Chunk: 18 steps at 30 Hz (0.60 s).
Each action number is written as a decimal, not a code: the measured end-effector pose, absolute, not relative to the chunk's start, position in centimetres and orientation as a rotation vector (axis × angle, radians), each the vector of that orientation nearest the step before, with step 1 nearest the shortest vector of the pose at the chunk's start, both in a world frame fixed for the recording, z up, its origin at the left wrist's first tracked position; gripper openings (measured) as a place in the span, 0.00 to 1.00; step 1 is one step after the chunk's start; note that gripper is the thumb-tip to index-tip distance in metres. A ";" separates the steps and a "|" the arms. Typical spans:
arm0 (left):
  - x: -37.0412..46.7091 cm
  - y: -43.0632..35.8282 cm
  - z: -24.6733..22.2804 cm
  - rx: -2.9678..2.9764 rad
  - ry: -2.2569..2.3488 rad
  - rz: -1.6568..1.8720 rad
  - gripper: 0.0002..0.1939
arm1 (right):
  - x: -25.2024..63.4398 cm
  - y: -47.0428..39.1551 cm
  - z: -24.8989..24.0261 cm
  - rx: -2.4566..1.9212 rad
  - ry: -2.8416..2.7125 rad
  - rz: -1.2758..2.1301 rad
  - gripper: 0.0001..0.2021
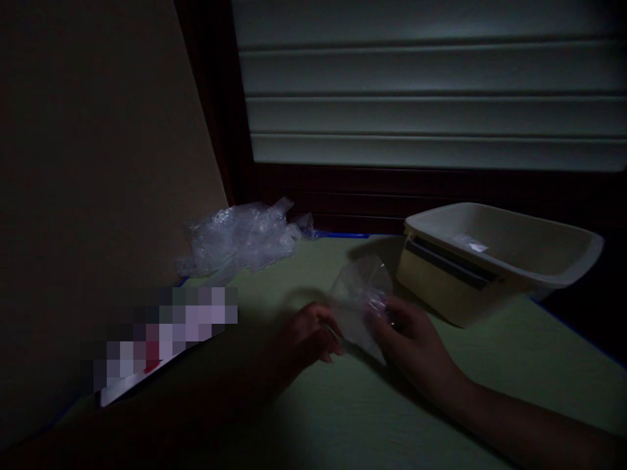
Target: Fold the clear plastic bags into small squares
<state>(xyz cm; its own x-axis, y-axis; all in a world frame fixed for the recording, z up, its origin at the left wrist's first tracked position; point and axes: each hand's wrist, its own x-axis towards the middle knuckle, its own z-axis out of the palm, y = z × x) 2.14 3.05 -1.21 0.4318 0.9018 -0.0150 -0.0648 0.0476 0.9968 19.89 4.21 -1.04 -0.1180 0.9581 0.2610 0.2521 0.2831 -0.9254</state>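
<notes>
Beside cream tub, right hand, fingers clamped on clear plastic; left hand, fingers loosely apart; shiny scrap already inside tub; crumpled heap remains left of tub.

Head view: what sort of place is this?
Likely a dim indoor room corner, home or small workroom unclear: slatted panel behind, plain wall alongside, and a green tabletop holding a plastic tub.

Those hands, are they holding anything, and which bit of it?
The right hand holds some clear plastic by its crumpled right side. The left hand seems to hold nothing.
</notes>
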 end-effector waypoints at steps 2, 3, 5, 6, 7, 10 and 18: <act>2.1 2.8 -1.1 1.339 0.798 0.914 0.29 | 19.9 4.4 -1.1 -1.188 -1.551 0.871 0.13; 2.0 2.7 -1.0 1.353 0.783 0.917 0.29 | 19.9 4.4 -1.1 -1.196 -1.545 0.855 0.12; 2.0 2.6 -0.9 1.366 0.775 0.906 0.28 | 19.9 4.3 -1.0 -1.200 -1.556 0.836 0.12; 2.1 2.6 -1.0 1.359 0.788 0.907 0.28 | 19.9 4.3 -0.9 -1.200 -1.571 0.831 0.12; 2.2 2.7 -1.1 1.347 0.811 0.917 0.27 | 19.9 4.2 -0.9 -1.200 -1.589 0.828 0.12; 2.7 2.9 -1.4 1.321 0.913 0.953 0.24 | 19.8 4.1 -0.8 -1.183 -1.648 0.795 0.14; 2.6 2.6 -0.4 1.391 1.093 0.928 0.11 | 19.6 3.5 -0.7 -1.077 -1.841 0.770 0.15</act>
<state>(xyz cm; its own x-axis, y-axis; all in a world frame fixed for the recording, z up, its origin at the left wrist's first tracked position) 2.62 2.63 -0.42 0.2716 0.9616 -0.0406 0.1163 0.0091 0.9932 19.58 3.55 -0.66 -0.2711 0.8936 0.3577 0.3728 0.4400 -0.8169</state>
